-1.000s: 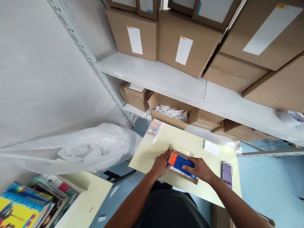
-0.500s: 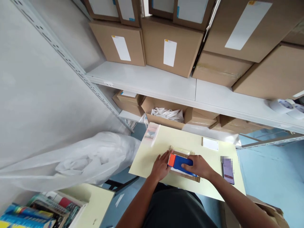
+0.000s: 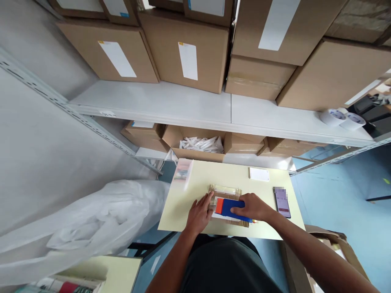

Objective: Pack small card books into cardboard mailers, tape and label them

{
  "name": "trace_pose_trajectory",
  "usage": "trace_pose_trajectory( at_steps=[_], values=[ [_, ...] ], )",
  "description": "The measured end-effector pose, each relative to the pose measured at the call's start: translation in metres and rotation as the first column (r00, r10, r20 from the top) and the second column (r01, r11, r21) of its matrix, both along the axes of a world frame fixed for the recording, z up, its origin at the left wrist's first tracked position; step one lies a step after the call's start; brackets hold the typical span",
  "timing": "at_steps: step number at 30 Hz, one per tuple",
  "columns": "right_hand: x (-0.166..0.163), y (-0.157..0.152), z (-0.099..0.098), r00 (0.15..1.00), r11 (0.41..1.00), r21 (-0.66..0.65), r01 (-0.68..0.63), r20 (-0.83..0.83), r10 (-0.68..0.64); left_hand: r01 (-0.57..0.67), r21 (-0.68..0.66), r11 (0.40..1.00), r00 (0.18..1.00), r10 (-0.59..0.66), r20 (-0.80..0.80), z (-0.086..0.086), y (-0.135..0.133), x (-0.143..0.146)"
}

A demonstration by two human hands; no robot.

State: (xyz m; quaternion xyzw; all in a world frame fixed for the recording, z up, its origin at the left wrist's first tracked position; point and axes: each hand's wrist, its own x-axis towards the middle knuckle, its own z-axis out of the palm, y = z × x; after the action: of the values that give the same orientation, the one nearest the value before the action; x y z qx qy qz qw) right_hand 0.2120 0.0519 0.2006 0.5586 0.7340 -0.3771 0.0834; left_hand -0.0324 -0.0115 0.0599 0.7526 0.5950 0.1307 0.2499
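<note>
A blue and orange box (image 3: 226, 206) lies on a brown cardboard piece (image 3: 227, 190) in the middle of a small pale yellow table (image 3: 183, 207). My right hand (image 3: 252, 206) rests on top of the box's blue right part, fingers laid over it. My left hand (image 3: 200, 213) lies flat on the table at the box's orange left end, fingers stretched out and touching the cardboard edge.
A phone (image 3: 281, 202) and a white card (image 3: 259, 173) lie at the table's right. A leaflet (image 3: 182, 170) sits at its far left corner. Grey shelving (image 3: 195, 108) with cardboard boxes stands behind. A white plastic bag (image 3: 100, 219) lies left. Tape rolls (image 3: 342, 118) sit on the shelf.
My view has swung right and upward along the shelving. Both hands stay at the box, which has settled flatter on the cardboard; the books at lower left have nearly left the view.
</note>
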Motion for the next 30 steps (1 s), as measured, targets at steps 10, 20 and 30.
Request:
trace_pose_trajectory(
  at_steps=[10,20,30],
  values=[
    [0.106,-0.024,-0.026,0.995,0.997,-0.029,0.072,-0.063,-0.073,0.019,0.046,0.999,0.996,-0.015,-0.085,-0.005,0.001,-0.003],
    [0.110,-0.032,-0.084,0.960,0.985,0.074,0.158,-0.246,-0.135,0.419,0.153,0.895,0.881,-0.361,-0.307,0.014,0.024,0.007],
    [0.086,-0.019,-0.060,0.955,0.993,0.103,0.059,-0.296,-0.026,0.536,0.146,0.831,0.817,-0.468,-0.336,0.010,0.046,0.013]
  ],
)
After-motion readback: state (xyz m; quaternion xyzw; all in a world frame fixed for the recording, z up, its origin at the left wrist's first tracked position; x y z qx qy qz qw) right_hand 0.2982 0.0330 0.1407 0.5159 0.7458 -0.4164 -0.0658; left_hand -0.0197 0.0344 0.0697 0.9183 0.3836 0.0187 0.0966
